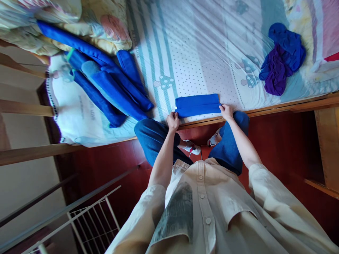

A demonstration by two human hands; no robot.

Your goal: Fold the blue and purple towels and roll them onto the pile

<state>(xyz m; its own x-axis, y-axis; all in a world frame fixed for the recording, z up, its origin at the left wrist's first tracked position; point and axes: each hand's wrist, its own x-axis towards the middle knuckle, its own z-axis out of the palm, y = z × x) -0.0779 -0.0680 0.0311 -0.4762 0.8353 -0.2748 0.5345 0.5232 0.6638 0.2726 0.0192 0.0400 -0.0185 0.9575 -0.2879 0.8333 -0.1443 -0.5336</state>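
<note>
A blue folded cloth [197,105] lies flat as a long rectangle at the near edge of the bed, a small white tag at its left end. My left hand [173,121] pinches its near left corner. At the near right corner, my right hand [226,112] has its fingers closed on the cloth's edge. What garment it is, I cannot make out. Left of it lies a loose pile of blue clothing [111,84] with long sleeve-like or leg-like parts. Further right sits a crumpled blue and purple garment [282,60].
The bed [193,60] has a patterned sheet and a wooden edge [291,106]. Bedding and a pillow [111,24] lie at the upper left, more bedding [325,38] at the right. A white wire rack [92,222] stands lower left, above the red floor [275,148].
</note>
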